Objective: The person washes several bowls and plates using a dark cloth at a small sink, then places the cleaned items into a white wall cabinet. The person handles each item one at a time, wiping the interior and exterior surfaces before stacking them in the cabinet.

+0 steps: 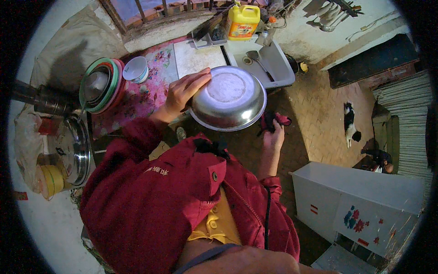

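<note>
My left hand (183,89) grips the rim of a metal basin (230,97), thumb and fingers at its left side. The basin's rounded outer base faces up towards me. Below and right of the basin, my right hand (273,134) holds a crumpled dark and pink cloth (279,120). The cloth is close to the basin's lower right rim; whether they touch I cannot tell. Just beyond the basin are a white board (196,58) and a pale sink (285,68), where a spatula (260,65) leans inside.
A white bowl (136,69) and several stacked basins (118,92) stand on the flowered table cover (155,82) at left. A yellow jug (243,22) is behind the sink. On the right are a white cabinet (318,195), a black-and-white cat (349,125) on the floor and a person (378,159).
</note>
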Demonstrator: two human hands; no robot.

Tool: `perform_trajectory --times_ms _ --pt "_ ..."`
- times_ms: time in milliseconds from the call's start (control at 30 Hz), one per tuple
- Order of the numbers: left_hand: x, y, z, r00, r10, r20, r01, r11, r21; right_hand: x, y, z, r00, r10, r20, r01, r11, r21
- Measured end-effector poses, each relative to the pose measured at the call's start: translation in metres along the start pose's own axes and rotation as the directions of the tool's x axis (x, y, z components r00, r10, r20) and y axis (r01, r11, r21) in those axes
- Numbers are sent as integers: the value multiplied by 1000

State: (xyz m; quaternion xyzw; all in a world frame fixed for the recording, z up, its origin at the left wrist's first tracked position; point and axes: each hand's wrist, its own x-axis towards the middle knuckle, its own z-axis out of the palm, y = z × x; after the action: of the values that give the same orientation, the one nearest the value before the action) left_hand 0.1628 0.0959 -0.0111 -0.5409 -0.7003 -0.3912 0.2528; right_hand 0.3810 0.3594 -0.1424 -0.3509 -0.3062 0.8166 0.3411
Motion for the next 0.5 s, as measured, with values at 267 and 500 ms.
perform_trajectory --times_ms 267,500 --pt "0 1 -2 975 179 133 -190 978 80 -56 -27 81 903 324 284 -311 946 -90" --pt "-11 -3 34 582 -805 116 645 370 -669 -63 -24 110 896 247 368 -262 965 -10"
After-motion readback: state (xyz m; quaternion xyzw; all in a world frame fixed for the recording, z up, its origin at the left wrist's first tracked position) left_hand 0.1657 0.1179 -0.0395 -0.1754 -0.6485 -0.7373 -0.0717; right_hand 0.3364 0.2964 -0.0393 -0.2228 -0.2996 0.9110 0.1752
